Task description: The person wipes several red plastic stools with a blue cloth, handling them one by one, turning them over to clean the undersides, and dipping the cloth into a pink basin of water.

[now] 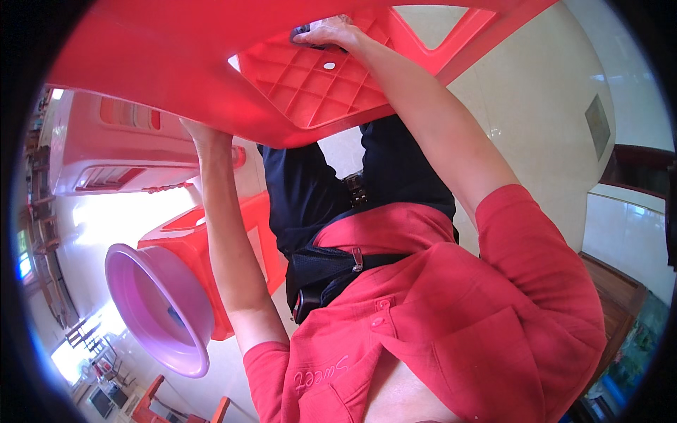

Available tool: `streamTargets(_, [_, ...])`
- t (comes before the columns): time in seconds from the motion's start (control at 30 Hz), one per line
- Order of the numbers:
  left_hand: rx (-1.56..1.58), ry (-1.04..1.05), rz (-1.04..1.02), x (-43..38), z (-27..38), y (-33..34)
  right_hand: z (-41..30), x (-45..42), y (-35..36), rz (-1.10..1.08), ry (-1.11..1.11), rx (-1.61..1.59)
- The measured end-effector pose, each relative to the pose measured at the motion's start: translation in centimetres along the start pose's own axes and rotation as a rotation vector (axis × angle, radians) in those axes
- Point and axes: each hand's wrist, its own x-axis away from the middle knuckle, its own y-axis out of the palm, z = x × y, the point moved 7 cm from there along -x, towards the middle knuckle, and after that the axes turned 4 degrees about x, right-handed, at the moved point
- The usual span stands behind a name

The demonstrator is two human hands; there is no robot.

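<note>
A red plastic stool (158, 63) is tipped in front of me, so the ribbed underside of its seat (312, 98) faces me. My left hand (209, 135) grips the stool's lower edge at the left; the fingers are hidden behind the plastic. Reaching inside the stool, my right hand (330, 30) holds a dark cloth or pad (300, 36) against the ribbed underside. Part of that hand is cut off from sight by the stool's rim.
Left of me, a purple plastic basin (203, 296) with a small dark thing inside rests on another red stool (259, 238). Beyond stand stacked red stools (79, 143). A wooden chair (151, 396) is at lower left; brown wooden furniture (613, 285) is at right.
</note>
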Motion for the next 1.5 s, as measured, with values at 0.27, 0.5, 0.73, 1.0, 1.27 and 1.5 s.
streamTargets(0.27, [0.088,-0.081,0.094,-0.9,-1.1,0.6,3.6,-1.4,1.6,0.141,0.091,0.084])
streamTargets(0.5, [0.137,0.005,-0.035,0.5,0.4,2.1,7.4,1.0,-0.7,0.148,0.316,0.124])
streamTargets(0.73, [-0.001,0.071,0.018,0.6,1.8,3.2,4.9,0.8,-0.9,-0.02,0.194,-0.016])
streamTargets(1.0, [0.11,0.057,0.088,0.5,1.6,3.3,1.3,3.9,-0.8,0.111,0.033,0.266])
streamTargets(1.27, [0.087,-0.012,0.041,-0.5,1.1,2.0,-0.9,7.0,-1.2,0.036,-0.064,0.203])
streamTargets(1.5, [0.053,0.031,0.0,-0.5,0.9,2.1,0.9,6.2,-0.9,0.156,-0.059,0.148])
